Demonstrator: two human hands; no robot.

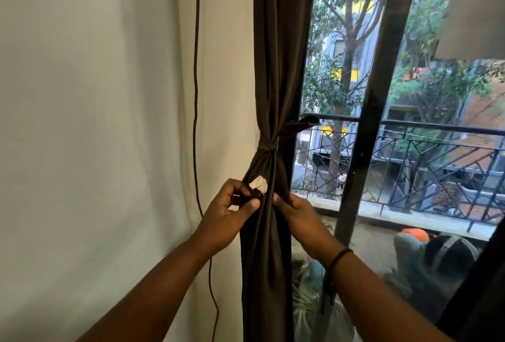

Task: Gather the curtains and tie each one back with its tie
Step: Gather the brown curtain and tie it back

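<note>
At the window's left edge: dark brown curtain (273, 68) hangs gathered into one narrow bundle between the white wall (95, 123) and the window frame (377, 95).
Curtain axis: long axis vertical, running from the top of view to the bottom; both ends are cut off.
Tie: a band of the same dark cloth (266, 147) cinches the bundle at mid-height; one loose end (300, 124) sticks out sideways to the right, toward the glass.
Left hand: left hand (232, 213) has fingers curled, pinching a dark strip at the curtain's left side; a small white tag (259, 184) shows just above the thumb.
Right hand: right hand (295, 210) grips the curtain's right-hand folds just below the tie; its fingertips are hidden behind the cloth.
Hard to make out: what the strip in the left hand joins to cannot be told.
Wrist: black band (340, 255) on the right wrist.
Wall: dark cord (195, 95) hangs down it, left of the curtain.
Outside: railing (437, 156) and trees, seen through reflections on the glass.
</note>
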